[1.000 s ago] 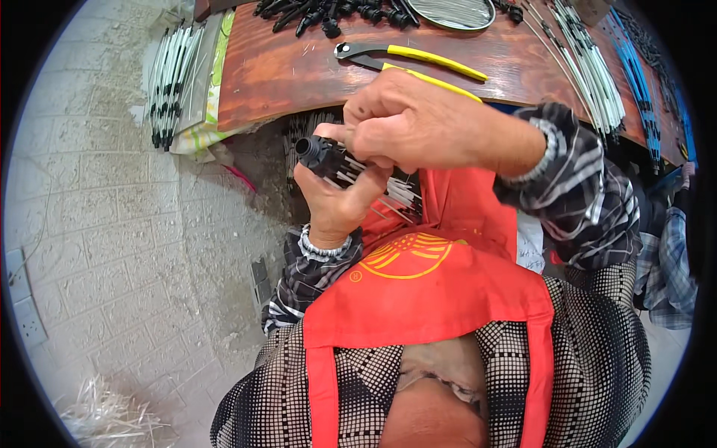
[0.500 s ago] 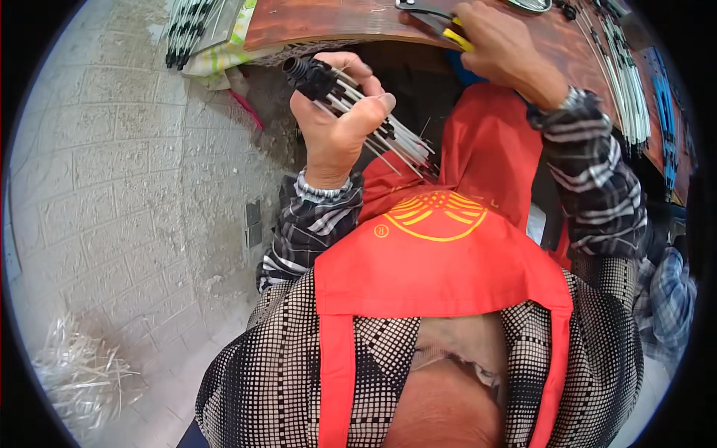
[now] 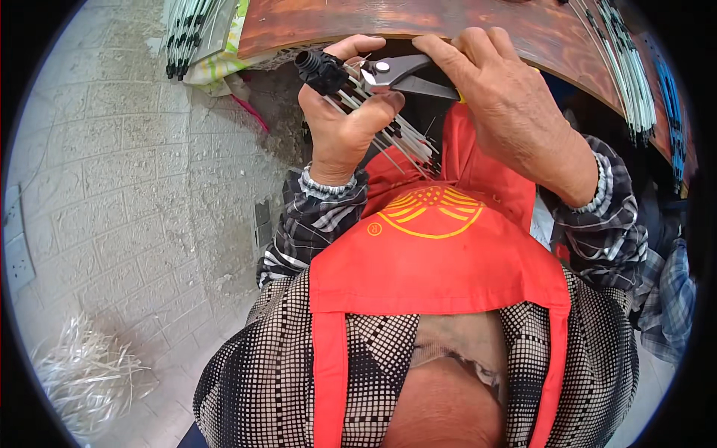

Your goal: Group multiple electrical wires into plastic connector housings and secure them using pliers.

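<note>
My left hand [image 3: 345, 127] is wrapped around a bundle of thin white rods [image 3: 415, 140] with black fittings along them. A black ribbed collar [image 3: 320, 72] tops the bundle's upper left end. The rods slant down to the right over my red apron [image 3: 426, 261]. My right hand [image 3: 511, 104] grips a pair of cutting pliers [image 3: 407, 75] with dark jaws and yellow on the handle, which my fingers mostly cover. The jaws reach to the rods just under the collar, beside my left thumb. Whether the blades touch a rod I cannot tell.
A reddish-brown wooden table [image 3: 321, 26] runs along the far side. White rods with black fittings [image 3: 624, 71] and blue ones [image 3: 668, 112] lie at its right; another bundle [image 3: 187, 37] hangs at the left. A pile of clear strips [image 3: 93, 373] sits on the floor by the pale wall [image 3: 127, 172].
My right hand has brought the pliers from the table edge down and left to the bundle. My left hand has shifted slightly right and still holds the rods.
</note>
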A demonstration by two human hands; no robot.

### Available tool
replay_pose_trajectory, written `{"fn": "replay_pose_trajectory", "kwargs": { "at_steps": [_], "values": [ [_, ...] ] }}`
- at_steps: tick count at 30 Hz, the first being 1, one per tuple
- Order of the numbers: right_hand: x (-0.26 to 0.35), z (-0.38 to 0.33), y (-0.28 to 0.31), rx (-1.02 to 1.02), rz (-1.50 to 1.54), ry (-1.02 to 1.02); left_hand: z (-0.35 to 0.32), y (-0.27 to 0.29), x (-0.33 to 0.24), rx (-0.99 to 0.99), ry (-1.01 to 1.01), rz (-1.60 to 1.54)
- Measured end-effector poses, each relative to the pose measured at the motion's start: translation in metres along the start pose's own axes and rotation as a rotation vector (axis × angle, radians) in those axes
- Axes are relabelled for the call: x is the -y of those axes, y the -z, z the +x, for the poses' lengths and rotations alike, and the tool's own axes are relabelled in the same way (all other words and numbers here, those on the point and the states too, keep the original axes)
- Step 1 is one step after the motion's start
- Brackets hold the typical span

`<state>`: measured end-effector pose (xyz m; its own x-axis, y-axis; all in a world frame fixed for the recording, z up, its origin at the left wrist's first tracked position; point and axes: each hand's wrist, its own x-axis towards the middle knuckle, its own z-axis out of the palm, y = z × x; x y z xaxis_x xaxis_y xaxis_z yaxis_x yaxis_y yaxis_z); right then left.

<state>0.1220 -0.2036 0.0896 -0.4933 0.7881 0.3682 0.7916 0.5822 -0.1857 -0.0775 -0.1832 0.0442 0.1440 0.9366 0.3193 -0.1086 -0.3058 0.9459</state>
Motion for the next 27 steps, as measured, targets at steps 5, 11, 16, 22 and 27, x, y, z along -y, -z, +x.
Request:
{"fn": "replay_pose_trajectory", "kwargs": {
  "at_steps": [5,11,16,22,27],
  "values": [
    [0.001,-0.002,-0.005,0.003,-0.039,-0.053,-0.004,0.000,0.005,0.018,0.139,-0.065],
    [-0.004,-0.003,-0.008,-0.011,-0.111,-0.034,-0.005,-0.004,0.006,0.029,0.148,-0.083],
    [-0.015,0.001,-0.007,-0.089,-0.290,0.143,-0.005,-0.004,0.009,0.043,0.137,-0.085],
    [-0.010,0.005,0.007,-0.012,-0.207,0.115,-0.006,0.001,0.013,0.127,0.144,-0.045],
    [-0.013,0.004,0.021,0.115,-0.292,0.126,-0.008,-0.001,0.009,0.140,0.173,0.015]
  ]
}}
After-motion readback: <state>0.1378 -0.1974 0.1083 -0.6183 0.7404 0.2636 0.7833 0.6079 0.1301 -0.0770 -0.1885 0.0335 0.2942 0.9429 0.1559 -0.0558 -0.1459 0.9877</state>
